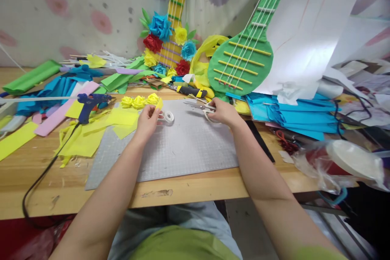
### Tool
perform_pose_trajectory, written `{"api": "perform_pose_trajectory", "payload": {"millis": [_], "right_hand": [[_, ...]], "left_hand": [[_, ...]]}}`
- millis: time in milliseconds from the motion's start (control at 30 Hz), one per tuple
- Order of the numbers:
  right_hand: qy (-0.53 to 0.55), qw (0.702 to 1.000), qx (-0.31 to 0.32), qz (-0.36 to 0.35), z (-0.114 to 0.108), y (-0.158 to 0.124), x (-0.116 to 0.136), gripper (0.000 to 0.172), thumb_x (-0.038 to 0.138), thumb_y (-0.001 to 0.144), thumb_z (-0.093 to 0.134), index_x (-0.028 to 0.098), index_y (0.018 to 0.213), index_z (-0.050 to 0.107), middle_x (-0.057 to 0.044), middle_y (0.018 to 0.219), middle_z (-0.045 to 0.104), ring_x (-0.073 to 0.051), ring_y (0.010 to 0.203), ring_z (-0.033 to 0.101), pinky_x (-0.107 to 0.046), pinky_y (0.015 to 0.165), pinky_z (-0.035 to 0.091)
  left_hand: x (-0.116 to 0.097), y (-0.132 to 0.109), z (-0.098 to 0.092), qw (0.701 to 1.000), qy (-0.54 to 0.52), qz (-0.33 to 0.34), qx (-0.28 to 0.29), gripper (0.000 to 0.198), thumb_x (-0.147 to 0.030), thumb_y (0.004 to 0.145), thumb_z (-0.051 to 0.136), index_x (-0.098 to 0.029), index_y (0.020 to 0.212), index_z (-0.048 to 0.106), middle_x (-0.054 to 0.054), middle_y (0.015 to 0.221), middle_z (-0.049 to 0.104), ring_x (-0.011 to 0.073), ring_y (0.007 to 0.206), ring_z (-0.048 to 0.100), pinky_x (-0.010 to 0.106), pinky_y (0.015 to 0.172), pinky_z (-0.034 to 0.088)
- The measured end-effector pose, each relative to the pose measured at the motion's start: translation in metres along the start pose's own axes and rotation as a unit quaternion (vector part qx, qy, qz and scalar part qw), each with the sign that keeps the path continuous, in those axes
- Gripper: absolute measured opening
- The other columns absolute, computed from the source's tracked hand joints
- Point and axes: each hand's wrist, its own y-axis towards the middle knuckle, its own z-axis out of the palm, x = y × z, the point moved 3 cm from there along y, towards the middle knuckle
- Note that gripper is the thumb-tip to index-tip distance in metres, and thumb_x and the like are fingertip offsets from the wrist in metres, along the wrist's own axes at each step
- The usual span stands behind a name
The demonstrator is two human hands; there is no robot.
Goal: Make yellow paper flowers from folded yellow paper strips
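My left hand (147, 122) pinches a small piece of yellow crepe paper (159, 104) above the grey cutting mat (183, 150). Right beside its fingers lies a white roll of tape (168, 117). In my right hand (224, 111) is a pair of scissors (199, 106), blades pointing left over the mat; its fingers are closed around the pale handles. Several yellow paper flowers (139, 101) stand at the mat's back left edge. Yellow paper sheets (122, 117) overlap the mat's left side.
A blue glue gun (88, 105) with a black cord lies at left. Behind the mat lean a green paper instrument (242, 65) and a yellow one with flowers (175, 4). A utility knife (191, 91), blue paper (298, 111) and a plastic-wrapped tub (350, 158) lie around.
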Motion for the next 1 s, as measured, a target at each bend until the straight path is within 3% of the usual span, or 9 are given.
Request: {"api": "perform_pose_trajectory", "payload": {"millis": [167,333,1000], "right_hand": [[0.057,0.989,-0.034,-0.133,0.002,-0.003,0.021,0.028,0.027,0.066,0.057,0.019,0.092,0.050,-0.005,0.089,0.061,-0.018,0.077,0.053,-0.027,0.064,0.036],[0.066,0.976,-0.018,-0.206,0.005,-0.008,0.041,0.025,0.025,0.067,0.055,0.018,0.090,0.050,-0.006,0.090,0.061,-0.017,0.077,0.051,-0.027,0.067,0.034],[0.005,0.970,-0.012,-0.241,0.003,-0.018,0.055,0.019,0.032,0.071,0.052,0.021,0.086,0.052,-0.002,0.080,0.062,-0.016,0.074,0.053,-0.024,0.062,0.029]], "left_hand": [[-0.003,0.002,-0.006,0.998,0.061,0.020,0.019,0.024,-0.039,0.072,0.057,-0.020,0.081,0.046,0.000,0.076,0.061,0.0126,0.064,0.062,0.022,0.051,0.049],[-0.002,0.003,-0.010,0.992,0.110,0.047,0.039,0.022,-0.040,0.075,0.054,-0.021,0.083,0.047,0.000,0.076,0.062,0.0133,0.065,0.062,0.022,0.050,0.048],[-0.010,-0.005,-0.001,0.992,0.069,0.052,0.093,0.022,-0.039,0.073,0.055,-0.021,0.081,0.049,-0.002,0.070,0.057,0.0136,0.065,0.061,0.024,0.052,0.051]]}}
